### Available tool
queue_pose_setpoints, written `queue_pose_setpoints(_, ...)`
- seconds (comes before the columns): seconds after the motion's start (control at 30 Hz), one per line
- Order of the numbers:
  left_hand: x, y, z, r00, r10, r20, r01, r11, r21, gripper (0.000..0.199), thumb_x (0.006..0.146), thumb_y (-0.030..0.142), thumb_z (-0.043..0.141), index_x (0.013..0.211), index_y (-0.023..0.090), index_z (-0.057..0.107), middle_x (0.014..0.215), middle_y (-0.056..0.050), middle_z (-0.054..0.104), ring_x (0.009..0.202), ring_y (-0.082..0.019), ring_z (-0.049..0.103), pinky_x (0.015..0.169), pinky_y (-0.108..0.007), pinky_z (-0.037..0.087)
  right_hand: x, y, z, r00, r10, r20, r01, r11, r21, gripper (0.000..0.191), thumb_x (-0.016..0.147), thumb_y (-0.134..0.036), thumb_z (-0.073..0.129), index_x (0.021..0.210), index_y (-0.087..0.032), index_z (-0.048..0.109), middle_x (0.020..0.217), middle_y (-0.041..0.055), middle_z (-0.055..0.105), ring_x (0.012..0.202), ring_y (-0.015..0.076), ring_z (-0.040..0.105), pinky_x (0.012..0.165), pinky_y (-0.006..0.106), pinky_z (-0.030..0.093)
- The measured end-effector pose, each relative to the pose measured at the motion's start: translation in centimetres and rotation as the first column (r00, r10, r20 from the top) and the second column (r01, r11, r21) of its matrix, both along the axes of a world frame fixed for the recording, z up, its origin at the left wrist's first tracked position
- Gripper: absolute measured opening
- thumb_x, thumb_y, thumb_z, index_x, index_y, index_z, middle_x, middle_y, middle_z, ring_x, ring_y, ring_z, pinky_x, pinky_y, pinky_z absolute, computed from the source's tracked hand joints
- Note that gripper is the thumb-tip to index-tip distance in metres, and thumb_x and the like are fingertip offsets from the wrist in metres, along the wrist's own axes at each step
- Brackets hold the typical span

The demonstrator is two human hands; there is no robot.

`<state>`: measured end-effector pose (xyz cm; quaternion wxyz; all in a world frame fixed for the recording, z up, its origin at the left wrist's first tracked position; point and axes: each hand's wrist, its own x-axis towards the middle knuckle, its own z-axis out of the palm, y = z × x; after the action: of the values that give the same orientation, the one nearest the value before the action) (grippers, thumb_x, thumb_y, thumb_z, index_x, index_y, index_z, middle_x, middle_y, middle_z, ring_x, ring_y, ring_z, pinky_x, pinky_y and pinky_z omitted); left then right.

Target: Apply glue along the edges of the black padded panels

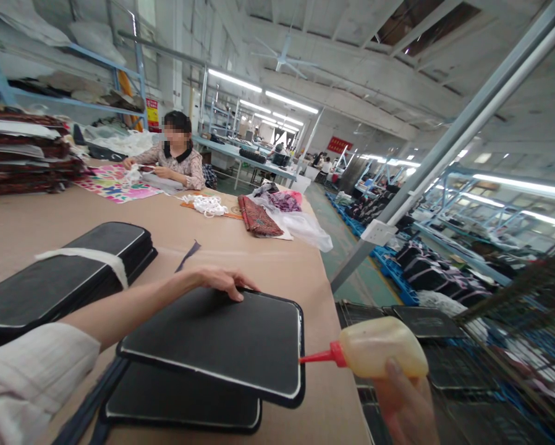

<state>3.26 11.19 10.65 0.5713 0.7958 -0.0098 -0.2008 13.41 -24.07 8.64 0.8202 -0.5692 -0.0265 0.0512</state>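
Observation:
My left hand (222, 282) grips the far edge of a black rounded panel (217, 340), thumb on top and fingers beneath. A whitish line runs along the panel's border. In my right hand (407, 395) is a squeeze bottle (382, 346) of yellowish liquid, tilted onto its side. Its red nozzle (317, 356) points left, with the tip at the panel's right edge. Below the held panel, a second black panel (185, 395) lies on the brown table (287, 272), partly covered. Dark strips (92, 395) trail from the panels at the lower left.
A stack of black panels (68, 278) tied with a white band stands at left. Across the table sits a co-worker (180, 154) handling white material. Folded red patterned fabric (259, 216) and clear plastic (305, 225) lie farther back. Wire racks with panels (426, 321) stand right of the table edge.

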Motion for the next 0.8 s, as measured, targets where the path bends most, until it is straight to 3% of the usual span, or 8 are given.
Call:
queue_pose_setpoints(0.13,0.1,0.3,-0.3,1.0,0.006,0.002,-0.006,1.0,-0.019,0.054,0.061,0.024,0.062,0.114,0.025,0.055,0.108,0.002,0.061,0.105,-0.021,0.048,0.088,-0.027,0.034,0.0,-0.4,-0.5,1.0,-0.004,0.019,0.004,1.0,-0.025,0.053,0.06,-0.03,0.069,0.108,-0.017,0.052,0.082,0.0047,0.063,0.076,0.0183,0.058,0.062,0.027,0.049)
queue_pose_setpoints(0.27,0.0,0.5,-0.3,1.0,-0.024,0.01,0.024,0.998,-0.052,0.053,0.063,0.026,0.061,0.115,0.025,0.054,0.109,0.002,0.06,0.103,-0.021,0.049,0.088,-0.027,0.034,0.3,-1.0,-1.2,1.0,-0.018,-0.018,0.018,1.0,-0.005,0.061,0.053,-0.03,0.073,0.109,-0.018,0.052,0.088,0.0049,0.062,0.077,0.0189,0.057,0.061,0.026,0.049)
queue_pose_setpoints(0.47,-0.4,0.4,-0.1,1.0,0.023,-0.003,-0.023,0.994,-0.111,0.053,0.063,0.027,0.063,0.114,0.024,0.054,0.109,0.001,0.06,0.102,-0.022,0.05,0.087,-0.027,0.035,-0.7,-0.9,-0.8,0.999,-0.05,-0.007,0.05,0.999,-0.007,0.056,0.055,-0.031,0.072,0.107,-0.019,0.053,0.092,0.004,0.062,0.08,0.0174,0.057,0.065,0.025,0.049)
queue_pose_setpoints(0.63,-0.7,0.4,-0.7,0.994,0.113,0.001,-0.113,0.989,-0.096,0.054,0.061,0.028,0.062,0.114,0.025,0.055,0.107,0.002,0.061,0.102,-0.022,0.049,0.086,-0.026,0.035,-1.0,-1.0,-1.1,0.988,-0.154,0.003,0.154,0.987,-0.045,0.058,0.045,-0.033,0.077,0.097,-0.017,0.057,0.078,0.0031,0.063,0.072,0.0178,0.058,0.056,0.024,0.049)
queue_pose_setpoints(0.8,-1.0,0.5,-1.9,0.983,0.18,0.034,-0.178,0.983,-0.048,0.056,0.061,0.03,0.062,0.115,0.025,0.053,0.106,0.001,0.06,0.1,-0.022,0.049,0.084,-0.026,0.034,-0.2,-2.2,-3.4,0.989,-0.151,0.003,0.151,0.988,-0.043,0.056,0.049,-0.033,0.076,0.1,-0.017,0.056,0.067,0.003,0.063,0.064,0.0205,0.058,0.053,0.031,0.051)
